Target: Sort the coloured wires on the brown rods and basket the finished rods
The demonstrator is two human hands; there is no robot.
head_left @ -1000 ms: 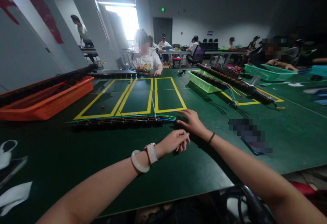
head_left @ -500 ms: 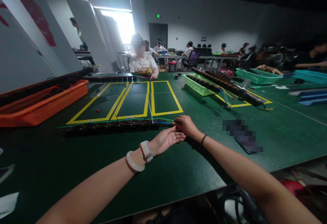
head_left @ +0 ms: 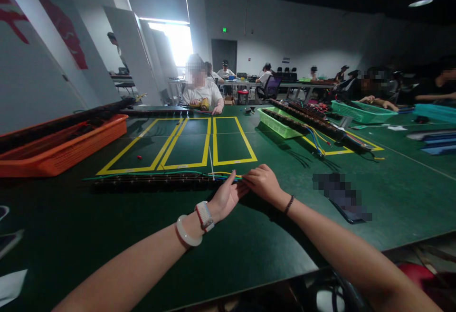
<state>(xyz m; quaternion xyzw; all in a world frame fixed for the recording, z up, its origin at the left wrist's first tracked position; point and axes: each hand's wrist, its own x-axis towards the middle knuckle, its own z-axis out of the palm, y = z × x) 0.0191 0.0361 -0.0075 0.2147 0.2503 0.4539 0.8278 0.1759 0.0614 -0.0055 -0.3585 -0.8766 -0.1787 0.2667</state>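
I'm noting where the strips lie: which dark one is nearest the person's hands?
The dark strip on the near side of the yellow tape: its coloured wires run to the left hand and right hand. Other strips lie farther off.

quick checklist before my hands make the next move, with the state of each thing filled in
1. Right hand at the wires, by the strip's right end: ok
2. Left hand beside them, palm up, thumb raised: ok
3. Firm grip on the wire ends: cannot tell, the hands hide them
4. Strip lying on the table: ok
5. White tie tucked in: not ok, it sticks out past the strip
6. Orange basket clear of both hands: ok
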